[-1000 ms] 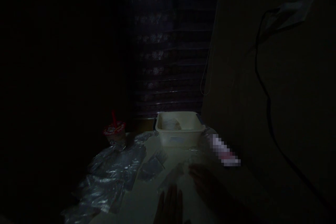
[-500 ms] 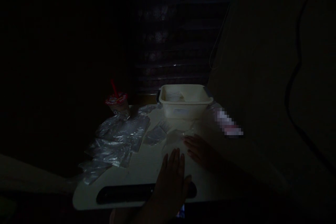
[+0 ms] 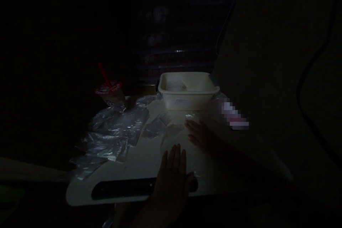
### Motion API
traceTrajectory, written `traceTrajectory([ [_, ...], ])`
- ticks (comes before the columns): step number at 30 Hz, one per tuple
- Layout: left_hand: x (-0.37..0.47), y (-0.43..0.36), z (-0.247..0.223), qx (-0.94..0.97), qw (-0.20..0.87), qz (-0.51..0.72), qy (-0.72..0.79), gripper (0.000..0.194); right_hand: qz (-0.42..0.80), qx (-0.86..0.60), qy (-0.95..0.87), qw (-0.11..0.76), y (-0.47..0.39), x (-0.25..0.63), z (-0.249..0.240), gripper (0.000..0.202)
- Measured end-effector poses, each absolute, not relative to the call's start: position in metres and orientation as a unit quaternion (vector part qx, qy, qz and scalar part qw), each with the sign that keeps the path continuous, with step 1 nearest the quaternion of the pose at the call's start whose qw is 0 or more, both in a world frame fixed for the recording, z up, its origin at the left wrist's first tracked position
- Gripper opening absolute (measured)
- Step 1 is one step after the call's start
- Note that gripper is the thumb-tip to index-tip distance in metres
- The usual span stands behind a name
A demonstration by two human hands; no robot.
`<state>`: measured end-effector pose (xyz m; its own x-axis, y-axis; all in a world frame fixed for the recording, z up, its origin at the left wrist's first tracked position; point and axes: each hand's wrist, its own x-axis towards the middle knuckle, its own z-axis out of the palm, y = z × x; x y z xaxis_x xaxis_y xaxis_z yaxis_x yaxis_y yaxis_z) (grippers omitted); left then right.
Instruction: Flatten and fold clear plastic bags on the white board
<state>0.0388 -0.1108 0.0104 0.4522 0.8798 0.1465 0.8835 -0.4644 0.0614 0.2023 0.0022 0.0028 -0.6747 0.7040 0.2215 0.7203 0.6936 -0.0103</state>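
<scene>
In the dim head view, my left hand point(image 3: 172, 176) lies palm down over the front of a small white table, fingers stretched out. Its fingertips rest at the near edge of a clear plastic bag point(image 3: 173, 135) spread flat. My right hand point(image 3: 198, 133) reaches in from the right, open, its fingers laid over the right side of that bag. Another flat clear bag point(image 3: 155, 128) lies just left of it. Further left is a crinkled pile of clear plastic bags point(image 3: 114, 135).
A cream plastic basin point(image 3: 187, 101) with some pale contents stands at the back. Back left is a lidded drink cup point(image 3: 112, 96) with a red straw. A blurred-out item point(image 3: 233, 115) lies at right. A dark slot point(image 3: 120, 189) runs along the table's front edge.
The whole view has shifted, so the table and its things sit higher in the picture. Both hands stay flat in nearly the same places on the table.
</scene>
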Motion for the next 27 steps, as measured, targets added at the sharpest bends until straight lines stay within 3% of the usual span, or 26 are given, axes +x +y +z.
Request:
traceTrajectory([
  [6, 0.035, -0.119, 0.013, -0.857, -0.008, -0.066, -0.511, 0.054, -0.065, -0.399, -0.909, 0.104, 0.011, 0.209, 0.007, 0.042],
  [12, 0.033, -0.098, 0.031, -0.847, -0.065, -0.096, -0.519, 0.039, -0.014, -0.347, -0.933, 0.100, -0.022, 0.201, 0.010, 0.044],
  [20, 0.005, -0.064, 0.014, -0.845, 0.073, -0.021, -0.530, 0.048, 0.016, -0.355, -0.932, 0.073, -0.024, 0.203, 0.008, 0.049],
  [27, -0.017, -0.049, 0.022, -0.791, 0.133, -0.006, -0.597, 0.045, 0.027, -0.364, -0.928, 0.071, -0.025, 0.203, 0.012, 0.048],
])
